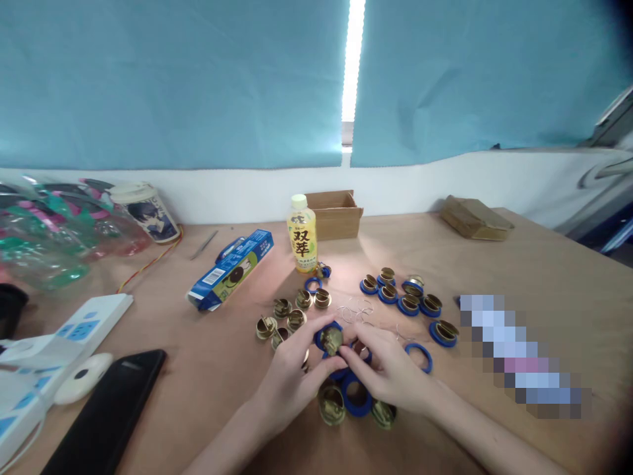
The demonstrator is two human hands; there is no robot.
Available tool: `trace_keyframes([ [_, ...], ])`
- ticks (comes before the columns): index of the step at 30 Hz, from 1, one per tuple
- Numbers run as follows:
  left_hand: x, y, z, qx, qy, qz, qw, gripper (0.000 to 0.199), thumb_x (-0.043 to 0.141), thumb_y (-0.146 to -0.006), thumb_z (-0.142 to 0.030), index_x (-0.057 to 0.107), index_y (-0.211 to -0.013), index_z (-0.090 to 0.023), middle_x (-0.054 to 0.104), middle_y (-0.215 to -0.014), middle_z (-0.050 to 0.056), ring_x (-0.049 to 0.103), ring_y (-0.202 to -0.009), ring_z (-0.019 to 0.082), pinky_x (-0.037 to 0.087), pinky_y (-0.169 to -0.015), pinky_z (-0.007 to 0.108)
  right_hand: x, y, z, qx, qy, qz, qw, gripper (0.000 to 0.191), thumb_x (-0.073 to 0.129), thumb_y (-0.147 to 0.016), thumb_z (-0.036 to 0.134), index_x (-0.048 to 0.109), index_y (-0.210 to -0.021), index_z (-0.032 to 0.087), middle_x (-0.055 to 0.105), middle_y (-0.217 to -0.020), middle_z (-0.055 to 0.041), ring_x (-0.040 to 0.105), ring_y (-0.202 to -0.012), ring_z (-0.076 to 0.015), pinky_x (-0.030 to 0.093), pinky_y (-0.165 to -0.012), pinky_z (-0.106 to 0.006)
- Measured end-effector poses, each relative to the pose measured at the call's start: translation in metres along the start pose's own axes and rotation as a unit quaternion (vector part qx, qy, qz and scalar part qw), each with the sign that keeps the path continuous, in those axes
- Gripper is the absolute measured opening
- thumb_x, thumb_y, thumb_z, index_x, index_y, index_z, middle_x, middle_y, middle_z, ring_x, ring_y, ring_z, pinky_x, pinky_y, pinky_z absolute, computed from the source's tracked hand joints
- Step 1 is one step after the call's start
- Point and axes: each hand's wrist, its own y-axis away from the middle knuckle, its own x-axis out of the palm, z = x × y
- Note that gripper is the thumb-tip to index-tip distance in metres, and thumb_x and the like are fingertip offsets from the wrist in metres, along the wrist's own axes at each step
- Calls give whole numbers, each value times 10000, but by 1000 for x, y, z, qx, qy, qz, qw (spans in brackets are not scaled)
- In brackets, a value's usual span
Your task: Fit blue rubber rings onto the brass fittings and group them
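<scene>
Between the fingertips of my left hand (pixel 289 373) and my right hand (pixel 388 366) is a round brass fitting (pixel 332 339) with a blue ring around it. Both hands are closed on it. Several bare brass fittings (pixel 266 326) lie left of my hands, and two more are below them. Loose blue rings (pixel 419 357) lie beside my right wrist and under the fingers, where some are partly hidden. Beyond my hands are thin wire rings (pixel 357 310). Farther right sits a group of brass fittings with blue rings (pixel 409 304).
A yellow drink bottle (pixel 302 234) stands before an open cardboard box (pixel 336 216). Leftward are a blue carton (pixel 231 270), a power strip (pixel 74 343), a black phone (pixel 106 409), a paper cup (pixel 146 211) and clear bottles (pixel 44 244). A flattened brown package (pixel 475 218) lies back right.
</scene>
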Motion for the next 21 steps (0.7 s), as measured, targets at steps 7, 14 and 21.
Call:
trace_keyframes([
  [7,4,3,0,45,-50,-31,997,397,704,-844,-138,576,-1206,-237,739,-1099,68,716,-985,228,563,-911,321,-7,-10,-11,7,28,-35,999,119,492,-944,199,563,-849,206,601,-701,15,565,-626,-144,414,-582,-250],
  [14,4,7,-1,31,-68,-33,997,402,728,-832,-162,572,-1192,-250,738,-1102,51,717,-973,221,564,-882,297,-24,-19,-50,162,179,-96,966,89,562,-906,285,551,-903,197,574,-608,30,572,-563,-179,357,-544,-265],
  [21,7,8,-2,28,-56,-12,998,397,733,-831,-163,561,-1178,-252,729,-1090,28,711,-987,210,555,-899,289,-20,-19,-58,172,229,-80,955,208,603,-899,387,521,-841,205,578,-637,17,587,-601,-192,318,-539,-256],
])
